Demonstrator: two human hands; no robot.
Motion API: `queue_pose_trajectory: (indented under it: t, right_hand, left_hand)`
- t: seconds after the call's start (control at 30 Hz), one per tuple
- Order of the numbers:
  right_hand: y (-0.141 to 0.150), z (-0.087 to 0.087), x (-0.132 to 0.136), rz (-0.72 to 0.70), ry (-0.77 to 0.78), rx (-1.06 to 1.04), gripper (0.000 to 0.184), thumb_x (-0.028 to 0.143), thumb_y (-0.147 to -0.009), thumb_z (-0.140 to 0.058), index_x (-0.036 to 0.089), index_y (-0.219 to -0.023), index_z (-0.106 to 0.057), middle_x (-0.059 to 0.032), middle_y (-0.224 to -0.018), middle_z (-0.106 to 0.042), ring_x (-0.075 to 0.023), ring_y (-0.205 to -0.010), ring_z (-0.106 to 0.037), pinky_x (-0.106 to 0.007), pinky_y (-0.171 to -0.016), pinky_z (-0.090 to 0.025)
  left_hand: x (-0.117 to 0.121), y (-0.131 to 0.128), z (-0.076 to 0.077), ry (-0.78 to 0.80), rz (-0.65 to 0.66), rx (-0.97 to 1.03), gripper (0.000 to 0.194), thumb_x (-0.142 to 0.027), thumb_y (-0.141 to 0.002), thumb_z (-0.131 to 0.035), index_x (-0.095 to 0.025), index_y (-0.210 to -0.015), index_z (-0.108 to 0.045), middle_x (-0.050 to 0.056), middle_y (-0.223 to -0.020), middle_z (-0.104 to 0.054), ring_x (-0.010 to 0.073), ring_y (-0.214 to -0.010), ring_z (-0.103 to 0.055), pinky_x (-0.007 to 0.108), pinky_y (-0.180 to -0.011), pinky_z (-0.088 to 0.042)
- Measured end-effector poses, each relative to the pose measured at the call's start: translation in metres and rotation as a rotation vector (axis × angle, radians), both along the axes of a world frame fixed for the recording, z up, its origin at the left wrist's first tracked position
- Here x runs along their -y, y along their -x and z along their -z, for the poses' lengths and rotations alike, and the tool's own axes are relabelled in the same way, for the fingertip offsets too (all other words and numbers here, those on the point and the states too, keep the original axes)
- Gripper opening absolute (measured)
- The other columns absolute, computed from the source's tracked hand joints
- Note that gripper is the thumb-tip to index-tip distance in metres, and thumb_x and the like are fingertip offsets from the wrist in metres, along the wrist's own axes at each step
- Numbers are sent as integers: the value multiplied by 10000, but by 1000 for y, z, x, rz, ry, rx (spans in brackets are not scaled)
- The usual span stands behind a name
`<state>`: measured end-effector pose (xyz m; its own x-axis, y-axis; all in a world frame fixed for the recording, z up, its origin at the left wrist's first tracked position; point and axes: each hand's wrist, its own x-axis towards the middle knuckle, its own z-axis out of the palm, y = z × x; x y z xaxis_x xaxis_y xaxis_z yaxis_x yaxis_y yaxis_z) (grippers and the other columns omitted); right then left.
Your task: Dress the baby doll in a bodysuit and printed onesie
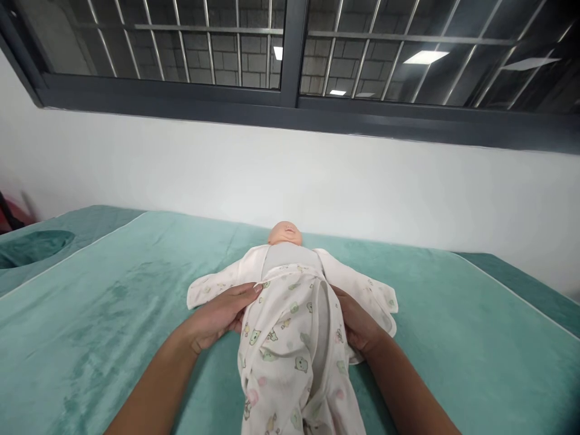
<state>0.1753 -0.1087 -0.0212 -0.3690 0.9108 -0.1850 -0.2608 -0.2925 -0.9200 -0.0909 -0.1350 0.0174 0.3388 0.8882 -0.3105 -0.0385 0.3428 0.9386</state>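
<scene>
A baby doll (286, 233) lies on its back with its head toward the wall. It wears a white printed top (357, 284) with both sleeves spread outward, and grey shows at the chest. Baby pants (285, 344) with a bear print reach up over its belly, creased and folded at the front. At the left side of the waistband my left hand (229, 311) is closed on the pants, thumb on top and the other fingers partly underneath. My right hand (357, 320) grips the opposite side of the waist; its fingertips are hidden behind the cloth.
A green padded couch (136, 314) with pale seams supports the doll. It has an oval hole (36, 246) at the left. Behind it rise a white wall (290, 175) and a barred window (290, 54). Something red (16, 214) stands at the far left edge.
</scene>
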Motion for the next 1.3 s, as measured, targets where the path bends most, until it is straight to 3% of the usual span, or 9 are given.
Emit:
queue_pose_trajectory:
  t: [0.2, 0.47, 0.87, 1.1, 1.3]
  right_hand:
    - [1, -3, 1, 39, 2, 16, 355, 363, -762, -701, 251, -1098, -666, -68, -940, -733, -272, -912, -673, -409, -781, -543]
    - [2, -2, 0, 32, 13, 0, 353, 356, -756, -708, 237, -1086, -667, -68, -979, -731, -260, -905, -679, -390, -772, -551]
    - [6, -7, 2, 47, -27, 27, 339, 349, -756, -700, 240, -1076, -669, -59, -907, -735, -258, -869, -675, -387, -745, -543]
    - [3, -10, 1, 19, -188, 153, 270, 347, -762, -670, 200, -988, -687, -33, -854, -712, -213, -786, -636, -322, -683, -487]
    - [-3, 0, -9, 200, -453, 493, 192, 335, -758, -594, 183, -674, -676, -6, -676, -670, -231, -757, -584, -341, -722, -457]
  left_hand:
    - [4, -4, -5, 36, -13, 64, 477, -534, -817, -601, -257, -1204, -630, 63, -1064, -694, 212, -952, -634, 321, -807, -529]
    - [12, -3, 4, 100, -84, 140, 476, -515, -826, -607, -284, -1241, -593, 50, -1131, -672, 207, -1039, -608, 307, -860, -517]
    - [9, -20, 7, -62, -254, 141, 458, -555, -785, -624, -208, -1082, -652, 52, -917, -699, 201, -837, -628, 304, -741, -495]
    - [5, -21, 15, -82, -351, 130, 540, -595, -698, -678, -175, -1036, -655, 58, -846, -700, 222, -772, -635, 319, -692, -483]
    - [-1, -23, 22, -55, -472, 171, 469, -541, -693, -706, -180, -982, -630, 29, -880, -686, 191, -753, -626, 287, -663, -472]
